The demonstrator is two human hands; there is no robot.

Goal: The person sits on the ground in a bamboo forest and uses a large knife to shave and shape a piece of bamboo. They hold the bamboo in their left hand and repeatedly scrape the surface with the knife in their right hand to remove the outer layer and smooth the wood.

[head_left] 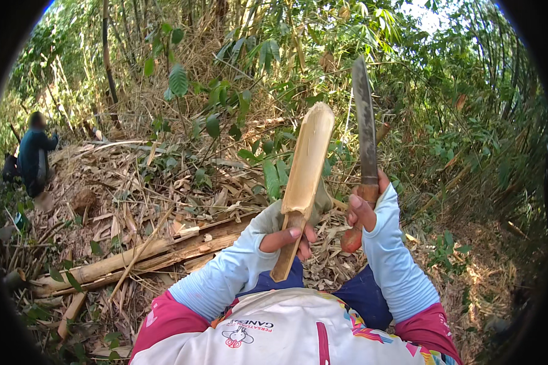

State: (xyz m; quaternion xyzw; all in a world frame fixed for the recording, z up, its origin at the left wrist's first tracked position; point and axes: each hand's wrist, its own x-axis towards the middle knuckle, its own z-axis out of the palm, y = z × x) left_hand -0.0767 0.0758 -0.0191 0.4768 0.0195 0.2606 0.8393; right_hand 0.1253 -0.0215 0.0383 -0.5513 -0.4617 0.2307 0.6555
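A split bamboo piece, shaped like a scoop with a hollow trough and a narrow handle, tilts upward in front of me. My left hand, in a pale glove with bare fingertips, is closed round that handle. Beside it my right hand grips the wooden handle of a machete. The long, dark, worn blade points up, apart from the bamboo. The rounded reddish butt of the machete handle shows below my fingers.
Split bamboo poles lie on the leaf-littered slope at the left. A person in dark clothing is farther off at the left edge. Leafy saplings and dense bamboo growth stand ahead and to the right.
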